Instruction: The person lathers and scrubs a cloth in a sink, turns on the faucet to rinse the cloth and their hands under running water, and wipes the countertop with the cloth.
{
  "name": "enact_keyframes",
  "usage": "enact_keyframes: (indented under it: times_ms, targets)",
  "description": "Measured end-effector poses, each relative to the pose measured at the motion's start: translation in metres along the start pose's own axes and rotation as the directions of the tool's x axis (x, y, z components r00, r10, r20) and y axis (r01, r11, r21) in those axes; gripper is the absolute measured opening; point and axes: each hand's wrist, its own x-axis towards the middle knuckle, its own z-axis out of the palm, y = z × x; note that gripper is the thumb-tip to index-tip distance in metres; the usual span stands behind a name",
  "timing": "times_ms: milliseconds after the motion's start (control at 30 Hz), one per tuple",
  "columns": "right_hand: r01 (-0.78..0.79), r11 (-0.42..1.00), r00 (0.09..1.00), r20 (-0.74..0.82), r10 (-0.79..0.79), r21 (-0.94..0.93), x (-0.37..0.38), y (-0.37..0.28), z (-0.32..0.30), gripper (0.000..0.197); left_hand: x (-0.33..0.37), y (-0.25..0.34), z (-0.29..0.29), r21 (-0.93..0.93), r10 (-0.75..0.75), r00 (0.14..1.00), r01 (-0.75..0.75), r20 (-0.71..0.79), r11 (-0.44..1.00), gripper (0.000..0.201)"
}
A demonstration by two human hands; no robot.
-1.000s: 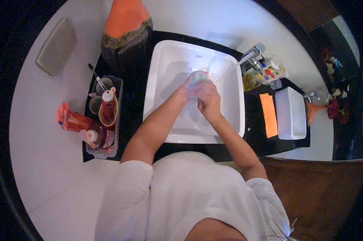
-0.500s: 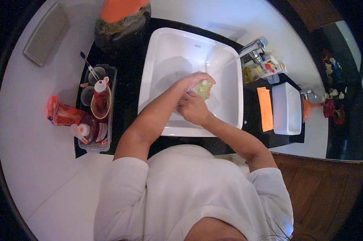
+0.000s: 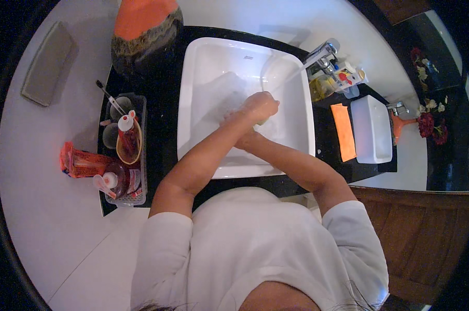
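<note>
Covering the right hand (image 3: 243, 136), the left hand (image 3: 260, 105) hides both hands' fingers over the sink (image 3: 203, 67), beside the tap (image 3: 320, 53).

Soft, even indoor light, bright on the white sink (image 3: 214, 57) and wall, dim toward the dark wood at the right. The arms cast faint shadows into the basin. Heavy fisheye bending and black corners ring the view; the hands look slightly blurred.
</note>
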Motion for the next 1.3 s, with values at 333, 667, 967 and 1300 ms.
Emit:
enact_keyframes:
  times_ms: [333, 667, 967, 1300]
  targets:
    - [0.132, 0.974, 0.99, 0.075, -0.12, -0.182, 0.02, -0.011, -0.017, 0.017, -0.011, -0.012, -0.022, -0.216, -0.12, 0.98, 0.084, -0.16, 0.973, 0.04]
    - [-0.278, 0.539, 0.704, -0.213, 0.678, 0.796, 0.03, 0.042, -0.11, 0.035, -0.009, -0.046, -0.107, -0.887, -0.472, 0.88, -0.263, -0.06, -0.379, 0.022]
    - [-0.104, 0.864, 0.827, -0.441, 0.35, 0.492, 0.083, 0.029, -0.133, 0.059, -0.025, -0.002, -0.111, -0.79, -0.336, 0.866, -0.485, -0.371, -0.376, 0.025]
    - [-0.307, 0.171, -0.158, -0.227, 0.961, 0.936, 0.197, 0.255, -0.128, 0.06, -0.012, -0.017, -0.024, 0.185, -0.053, 0.993, 0.073, -0.109, 0.98, 0.035]
